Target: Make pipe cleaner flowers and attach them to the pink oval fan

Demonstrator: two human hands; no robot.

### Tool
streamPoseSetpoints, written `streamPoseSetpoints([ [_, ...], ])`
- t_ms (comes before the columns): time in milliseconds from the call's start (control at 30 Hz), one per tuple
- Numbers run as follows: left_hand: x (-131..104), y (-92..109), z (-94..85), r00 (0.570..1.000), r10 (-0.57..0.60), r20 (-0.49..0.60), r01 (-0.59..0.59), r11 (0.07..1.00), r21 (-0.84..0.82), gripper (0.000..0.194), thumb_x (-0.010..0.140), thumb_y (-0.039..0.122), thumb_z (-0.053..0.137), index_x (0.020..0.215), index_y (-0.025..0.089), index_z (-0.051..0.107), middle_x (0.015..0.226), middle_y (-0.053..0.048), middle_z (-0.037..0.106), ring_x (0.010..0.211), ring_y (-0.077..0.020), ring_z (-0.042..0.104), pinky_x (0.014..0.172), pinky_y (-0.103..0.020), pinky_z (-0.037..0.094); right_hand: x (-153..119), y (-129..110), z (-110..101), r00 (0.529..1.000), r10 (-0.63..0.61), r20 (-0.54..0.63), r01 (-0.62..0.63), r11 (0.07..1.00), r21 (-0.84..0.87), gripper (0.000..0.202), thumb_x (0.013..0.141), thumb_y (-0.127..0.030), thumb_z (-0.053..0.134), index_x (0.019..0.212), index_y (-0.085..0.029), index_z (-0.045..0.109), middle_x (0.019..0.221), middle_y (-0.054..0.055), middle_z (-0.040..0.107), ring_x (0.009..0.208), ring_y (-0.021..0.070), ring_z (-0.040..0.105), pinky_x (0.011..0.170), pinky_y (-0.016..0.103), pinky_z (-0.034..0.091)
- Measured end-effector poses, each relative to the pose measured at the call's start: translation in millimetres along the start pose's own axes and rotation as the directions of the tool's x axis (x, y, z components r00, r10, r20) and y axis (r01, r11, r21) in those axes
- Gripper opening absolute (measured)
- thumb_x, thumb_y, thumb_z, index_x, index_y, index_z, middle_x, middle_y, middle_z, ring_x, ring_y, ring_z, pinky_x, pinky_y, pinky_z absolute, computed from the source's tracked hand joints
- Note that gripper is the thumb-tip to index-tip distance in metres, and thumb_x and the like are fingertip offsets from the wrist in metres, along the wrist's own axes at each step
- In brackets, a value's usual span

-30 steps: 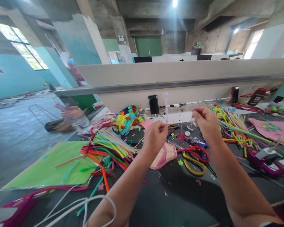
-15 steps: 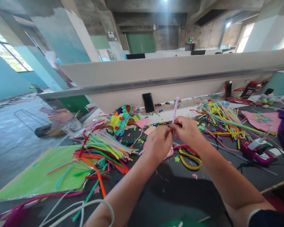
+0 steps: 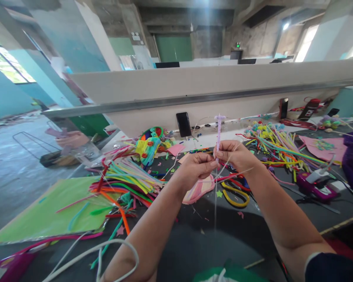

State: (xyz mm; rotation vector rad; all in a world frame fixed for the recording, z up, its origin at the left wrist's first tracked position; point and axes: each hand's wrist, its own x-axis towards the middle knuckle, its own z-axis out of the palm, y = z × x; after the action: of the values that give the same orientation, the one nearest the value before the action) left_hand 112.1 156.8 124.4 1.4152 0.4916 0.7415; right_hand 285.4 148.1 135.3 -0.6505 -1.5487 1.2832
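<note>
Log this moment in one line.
left hand: pinching lilac stem, lower end; right hand: pinching stem, just above; stem: upright, crosswise top

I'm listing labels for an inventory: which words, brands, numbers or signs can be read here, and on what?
None can be read for certain.
Dark red bottle: a white mark, too small to read.
Green lit sign in the background: too small and blurred to read.
Lilac fuzzy stem: no lettering visible.

Head-worn view (just one), looking forward, down over table (image 3: 182, 246)
</note>
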Motion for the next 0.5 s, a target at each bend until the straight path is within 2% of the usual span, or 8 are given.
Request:
streamPoseSetpoints([
  [100, -1, 4, -0.3, 1.000, 0.020, -0.004, -0.020, 0.999, 0.043, 0.027, 0.071, 0.036, 0.071, 0.068, 0.012, 0.061, 0.052, 0.005, 0.043, 0.046, -0.0031, 0.030, 0.046, -0.020, 0.019, 1, 2, 0, 1.000, 0.017, 0.024, -0.019, 0.996, 0.088, 0.024, 0.071, -0.037, 0.071, 0.070, -0.014, 0.062, 0.059, -0.001, 0.058, 0.051, 0.0082, 0.049, 0.053, 0.022, 0.037],
  [167, -3, 7, 0.7, 0.998, 0.053, -0.045, -0.049, 0.996, 0.080, 0.024, 0.068, 0.034, 0.074, 0.069, 0.012, 0.063, 0.061, 0.001, 0.054, 0.054, -0.0056, 0.041, 0.051, -0.019, 0.027, 0, 2, 0, 1.000, 0.029, 0.000, -0.028, 0.995, 0.092, 0.024, 0.071, -0.037, 0.071, 0.070, -0.015, 0.062, 0.060, -0.001, 0.059, 0.051, 0.0081, 0.049, 0.052, 0.022, 0.037],
  [233, -3, 7, 1.6, 0.994, 0.081, -0.072, -0.075, 0.993, 0.086, 0.023, 0.066, 0.032, 0.075, 0.069, 0.012, 0.064, 0.067, -0.001, 0.058, 0.061, -0.0083, 0.047, 0.057, -0.020, 0.032, 0, 2, 0, 0.999, 0.040, -0.032, -0.038, 0.996, 0.086, 0.025, 0.070, -0.037, 0.072, 0.069, -0.015, 0.062, 0.059, -0.002, 0.058, 0.051, 0.0080, 0.048, 0.053, 0.022, 0.038],
  [367, 0, 0, 2.2, 0.991, 0.095, -0.091, -0.094, 0.995, 0.011, 0.022, 0.069, 0.032, 0.074, 0.066, 0.012, 0.063, 0.057, 0.002, 0.051, 0.051, -0.0051, 0.036, 0.050, -0.020, 0.025, -1, 2, 2, 0.997, -0.018, -0.081, 0.025, 0.996, 0.081, 0.025, 0.068, -0.038, 0.073, 0.069, -0.016, 0.063, 0.065, -0.001, 0.056, 0.058, 0.0096, 0.049, 0.057, 0.024, 0.042],
  [433, 2, -6, 5.2, 0.990, 0.095, -0.100, -0.102, 0.993, -0.066, 0.021, 0.070, 0.030, 0.074, 0.067, 0.012, 0.063, 0.057, 0.002, 0.051, 0.048, -0.0035, 0.032, 0.047, -0.020, 0.020, 0, 5, 4, 0.993, -0.065, -0.102, 0.075, 0.992, 0.103, 0.026, 0.066, -0.041, 0.074, 0.068, -0.017, 0.063, 0.077, 0.001, 0.056, 0.062, 0.0100, 0.049, 0.056, 0.024, 0.043],
  [500, 2, -11, 12.4, 0.991, 0.085, -0.103, -0.101, 0.983, -0.154, 0.020, 0.070, 0.029, 0.074, 0.068, 0.011, 0.064, 0.058, 0.001, 0.053, 0.046, -0.0024, 0.031, 0.046, -0.020, 0.019, 0, 10, 8, 0.990, -0.053, -0.133, 0.072, 0.987, 0.142, 0.031, 0.062, -0.046, 0.076, 0.063, -0.018, 0.062, 0.090, 0.003, 0.053, 0.062, 0.0096, 0.048, 0.053, 0.024, 0.044],
])
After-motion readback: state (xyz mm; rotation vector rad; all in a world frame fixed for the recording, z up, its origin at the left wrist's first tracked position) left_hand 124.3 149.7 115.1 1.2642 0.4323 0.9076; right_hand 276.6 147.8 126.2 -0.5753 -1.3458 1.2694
